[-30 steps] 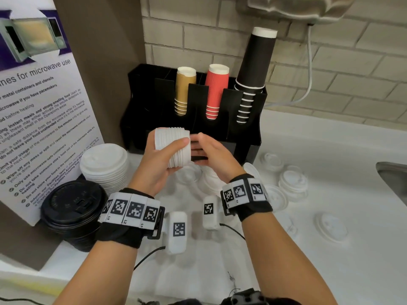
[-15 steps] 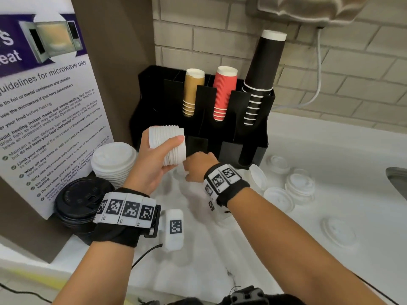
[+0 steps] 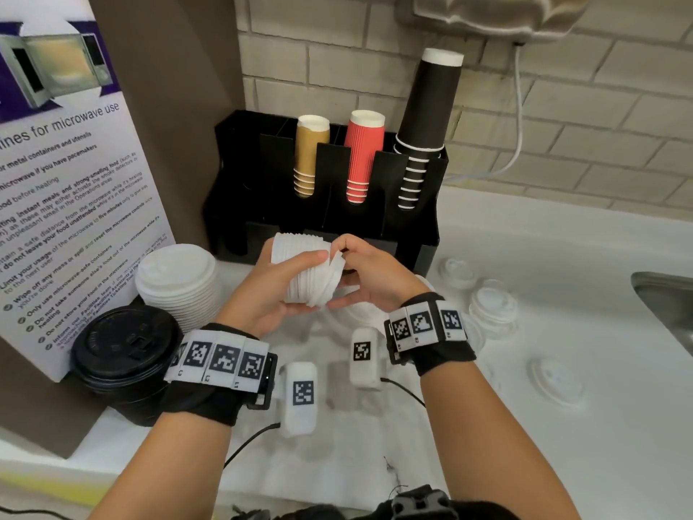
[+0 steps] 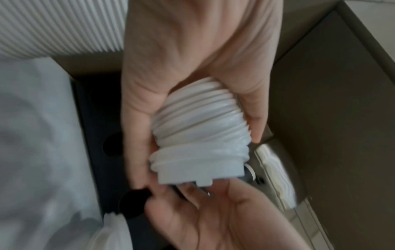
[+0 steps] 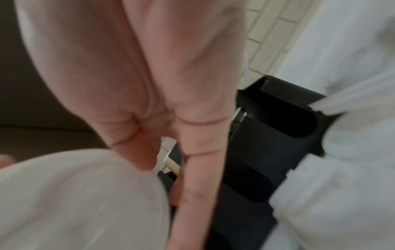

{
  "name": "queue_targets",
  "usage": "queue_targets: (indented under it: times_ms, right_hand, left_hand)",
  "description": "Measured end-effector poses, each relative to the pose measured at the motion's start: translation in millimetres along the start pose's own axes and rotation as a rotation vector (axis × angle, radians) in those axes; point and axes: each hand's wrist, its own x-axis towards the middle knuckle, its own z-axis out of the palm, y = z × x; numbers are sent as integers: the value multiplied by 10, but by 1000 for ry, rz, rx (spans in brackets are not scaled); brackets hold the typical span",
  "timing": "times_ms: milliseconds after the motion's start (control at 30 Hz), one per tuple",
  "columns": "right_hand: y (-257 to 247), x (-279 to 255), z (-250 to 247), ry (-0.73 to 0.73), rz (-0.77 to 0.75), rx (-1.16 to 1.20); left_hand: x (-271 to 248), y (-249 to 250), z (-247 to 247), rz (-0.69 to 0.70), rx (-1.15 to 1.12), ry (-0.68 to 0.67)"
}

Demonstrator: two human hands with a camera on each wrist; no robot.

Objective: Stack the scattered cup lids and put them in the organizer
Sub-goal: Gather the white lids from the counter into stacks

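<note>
In front of the organizer (image 3: pixel 330 189), the left hand (image 3: pixel 270 290) gripped a sideways stack of lids (image 3: pixel 303 272); the right hand (image 3: pixel 371 275) pinched a lid (image 3: pixel 335 276) against its end.

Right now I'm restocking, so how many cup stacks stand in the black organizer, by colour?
Tan cup stack: 1
Red cup stack: 1
Black cup stack: 1
Total: 3

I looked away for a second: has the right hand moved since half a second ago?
Yes. The right hand has come up from low on the counter to the lid stack in front of the black organizer.
</note>
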Motion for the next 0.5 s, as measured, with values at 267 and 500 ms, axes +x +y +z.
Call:
queue_targets:
  times_ms: [267, 500]
  right_hand:
    - [209, -143, -8, 125, -143, 249]
    - [242, -359, -164, 152, -251, 81]
  left_hand:
    - [-11, -89, 218, 100, -94, 66]
    - [-57, -87, 294, 52, -70, -69]
